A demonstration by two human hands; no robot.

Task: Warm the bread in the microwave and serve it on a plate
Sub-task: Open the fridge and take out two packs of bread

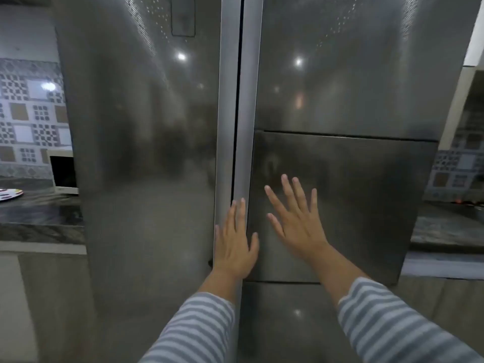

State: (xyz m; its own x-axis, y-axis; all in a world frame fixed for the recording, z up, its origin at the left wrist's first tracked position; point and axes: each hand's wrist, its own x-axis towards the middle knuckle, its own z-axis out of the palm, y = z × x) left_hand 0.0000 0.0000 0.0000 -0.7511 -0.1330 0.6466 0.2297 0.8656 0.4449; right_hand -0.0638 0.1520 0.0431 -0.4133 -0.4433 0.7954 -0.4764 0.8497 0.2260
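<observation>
Both hands are pressing flat against the closed doors of a tall, dark steel two-door fridge (pixel 162 153), with no bread in sight.

The left hand (pixel 234 244) is lying with straight fingers along the silver strip at the doors' meeting edge; the right hand (pixel 296 218), fingers spread and released, is resting on the right door's inset panel; neither grip is grasping anything. The bread is not showing anywhere, perhaps sitting behind these doors. The risk, by my reading: flat palms are giving no purchase on the edge, so a pull could slip. At the left, a dark marbled stone surface (pixel 39 213) is carrying a white microwave (pixel 64 171) against the fridge's side and a white patterned plate (pixel 9 195) at the frame's edge, beneath patterned wall tiles (pixel 28 106). Another surface is running off to the right.
</observation>
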